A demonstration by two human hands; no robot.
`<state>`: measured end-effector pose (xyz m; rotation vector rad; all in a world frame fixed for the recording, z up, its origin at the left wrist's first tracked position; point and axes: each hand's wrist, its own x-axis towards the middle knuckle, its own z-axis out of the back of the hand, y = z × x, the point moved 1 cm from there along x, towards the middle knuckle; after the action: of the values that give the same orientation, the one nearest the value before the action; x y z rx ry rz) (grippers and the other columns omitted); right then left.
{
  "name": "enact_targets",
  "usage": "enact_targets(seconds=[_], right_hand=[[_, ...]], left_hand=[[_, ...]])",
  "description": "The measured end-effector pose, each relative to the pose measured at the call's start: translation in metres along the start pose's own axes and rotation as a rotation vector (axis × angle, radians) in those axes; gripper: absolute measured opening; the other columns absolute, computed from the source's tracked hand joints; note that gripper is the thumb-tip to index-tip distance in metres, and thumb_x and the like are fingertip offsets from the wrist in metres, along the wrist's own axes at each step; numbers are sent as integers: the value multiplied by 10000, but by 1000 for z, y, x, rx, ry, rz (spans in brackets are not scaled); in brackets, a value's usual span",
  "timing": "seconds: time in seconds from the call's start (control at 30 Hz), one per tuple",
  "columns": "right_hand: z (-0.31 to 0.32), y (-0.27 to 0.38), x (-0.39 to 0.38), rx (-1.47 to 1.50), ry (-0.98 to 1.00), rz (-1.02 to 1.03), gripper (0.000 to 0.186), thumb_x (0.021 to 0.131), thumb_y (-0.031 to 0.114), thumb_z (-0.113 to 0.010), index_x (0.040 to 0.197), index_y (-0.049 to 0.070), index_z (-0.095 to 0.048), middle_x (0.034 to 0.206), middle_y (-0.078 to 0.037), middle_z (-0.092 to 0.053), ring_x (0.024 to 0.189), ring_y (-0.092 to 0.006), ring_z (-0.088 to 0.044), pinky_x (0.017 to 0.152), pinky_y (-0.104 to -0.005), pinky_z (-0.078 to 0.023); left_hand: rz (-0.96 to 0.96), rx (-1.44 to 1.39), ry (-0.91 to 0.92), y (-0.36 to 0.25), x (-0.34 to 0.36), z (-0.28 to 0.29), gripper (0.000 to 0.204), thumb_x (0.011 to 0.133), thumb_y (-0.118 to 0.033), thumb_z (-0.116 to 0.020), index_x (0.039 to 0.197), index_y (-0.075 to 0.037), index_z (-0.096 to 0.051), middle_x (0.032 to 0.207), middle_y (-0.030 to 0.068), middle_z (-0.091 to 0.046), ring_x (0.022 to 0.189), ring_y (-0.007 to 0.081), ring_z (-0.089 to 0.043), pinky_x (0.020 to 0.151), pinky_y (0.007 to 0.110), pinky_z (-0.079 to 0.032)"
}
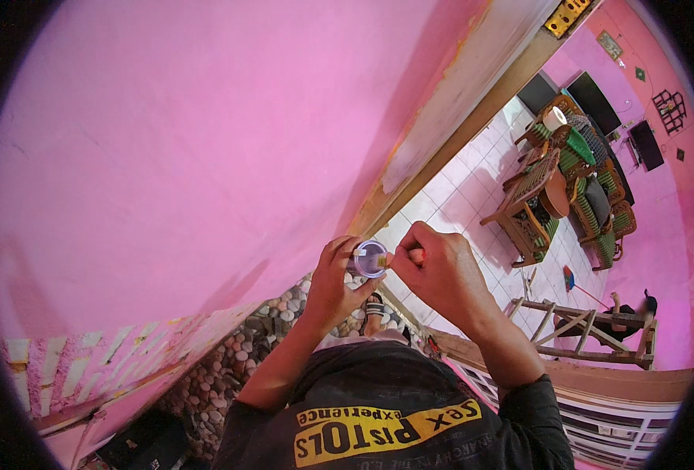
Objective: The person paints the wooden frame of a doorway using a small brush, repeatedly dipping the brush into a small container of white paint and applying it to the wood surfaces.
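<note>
My left hand (333, 283) is closed around a small clear, purplish cup (367, 254) in the middle of the view. My right hand (433, 266) grips a small brush (414, 256) with a reddish handle, its yellowish tip at the cup's right rim; whether the tip dips inside is hard to tell. Both hands are beside the edge of a pink wall (206, 157), where a wooden frame (406, 188) runs along a doorway.
Wooden chairs with green-striped cushions (543, 227) stand on white tiles (437, 309) beyond the doorway. At lower right are a wooden ladder-like frame (590, 349) and a dark-clothed person (621, 317). Screens (646, 145) are by the far wall. Pebble-patterned flooring (229, 368) lies below.
</note>
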<state>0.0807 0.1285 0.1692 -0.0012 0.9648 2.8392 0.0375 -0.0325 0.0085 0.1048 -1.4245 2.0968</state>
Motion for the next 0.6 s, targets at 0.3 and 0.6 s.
enact_targets(seconds=[0.3, 0.6], right_hand=[[28, -6, -10, 33, -126, -56, 168, 914, 145, -717, 922, -15, -668, 649, -135, -667, 563, -250, -660, 559, -348, -507], [15, -90, -25, 737, -139, -292, 140, 995, 97, -626, 984, -42, -642, 717, -93, -674, 569, -119, -616, 466, -272, -460]], left_hand=[[-25, -3, -14, 6, 4, -2, 717, 751, -191, -900, 1359, -25, -557, 1345, 175, -567, 1277, 352, -565, 1006, 433, -534], [39, -90, -17, -15, 19, 5, 659, 769, -174, -898, 1316, -25, -564, 1312, 186, -586, 1232, 347, -599, 1043, 437, -494]])
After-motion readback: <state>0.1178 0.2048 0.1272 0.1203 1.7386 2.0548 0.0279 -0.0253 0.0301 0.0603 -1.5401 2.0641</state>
